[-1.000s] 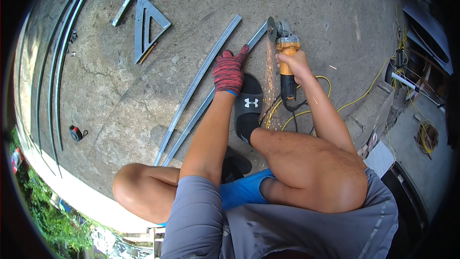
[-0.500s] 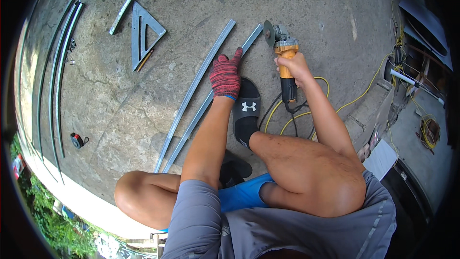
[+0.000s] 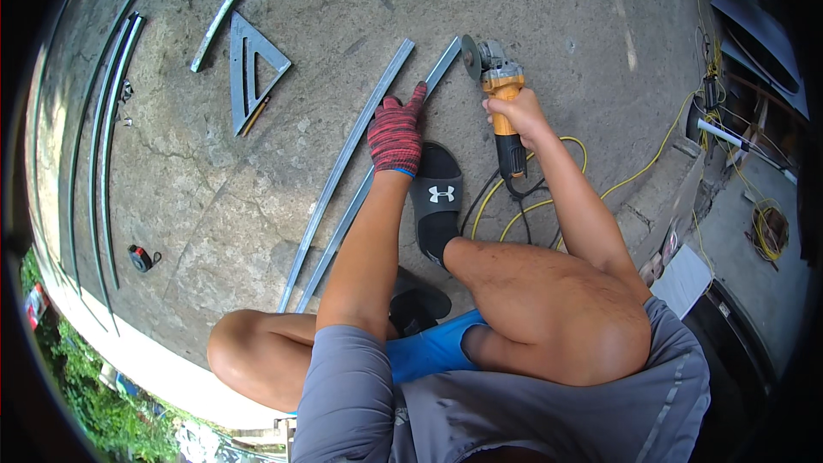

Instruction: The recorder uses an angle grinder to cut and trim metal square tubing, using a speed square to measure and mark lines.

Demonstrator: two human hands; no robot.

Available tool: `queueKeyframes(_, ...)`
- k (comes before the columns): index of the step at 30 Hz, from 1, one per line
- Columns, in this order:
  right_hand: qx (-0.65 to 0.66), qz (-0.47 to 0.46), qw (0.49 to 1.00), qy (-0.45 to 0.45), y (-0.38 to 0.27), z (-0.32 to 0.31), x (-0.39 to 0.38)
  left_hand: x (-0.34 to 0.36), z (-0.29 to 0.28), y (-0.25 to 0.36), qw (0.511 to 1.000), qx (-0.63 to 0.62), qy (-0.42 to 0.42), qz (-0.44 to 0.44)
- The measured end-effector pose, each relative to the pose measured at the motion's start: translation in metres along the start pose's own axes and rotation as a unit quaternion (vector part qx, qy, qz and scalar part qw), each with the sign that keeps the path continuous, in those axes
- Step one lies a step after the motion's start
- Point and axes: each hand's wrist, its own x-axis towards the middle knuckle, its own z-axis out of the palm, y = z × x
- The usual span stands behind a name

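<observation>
A person is crouching on a concrete floor, seen from above, with bare knees and grey shorts filling the lower part of the view. The left hand, wearing a red and black knitted glove, is pressing down flat on a long grey metal strip, its fingers stretched out along the strip and not curled around it. This strip is lying on the floor and running from the lower left up toward the upper right. A second metal strip is lying just beside it, nearly parallel, on the left. The right hand, bare, is closing tightly around the orange body of an angle grinder. The grinder's round disc is sitting at the upper end of the pressed strip; whether it is touching the metal cannot be told. A black cable is trailing from the grinder's rear, lying next to a yellow cord that is looping across the floor to the right. A foot in a black sandal is resting between the two forearms, near the pressed strip. Further left, a grey metal triangle frame is lying flat on the floor, and several long curved strips are lying well apart near the left rim. A small black tape measure is sitting on the floor at the lower left.
</observation>
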Motion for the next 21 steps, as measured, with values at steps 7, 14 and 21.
queueKeyframes(7, -0.002, -0.001, 1.000, -0.001, 0.0003, 0.0016, 0.0029, -0.0001, -0.0023, 0.0012, 1.000, -0.004, -0.005, -0.002)
queueKeyframes(14, -0.012, -0.003, 1.000, 0.011, -0.0040, 0.0052, 0.0037, -0.0014, -0.0014, 0.0008, 1.000, -0.011, 0.008, 0.001)
queueKeyframes(21, 0.006, -0.007, 1.000, 0.015, -0.0066, 0.0060, 0.0088, -0.0013, -0.0019, 0.0033, 1.000, -0.028, 0.013, -0.005)
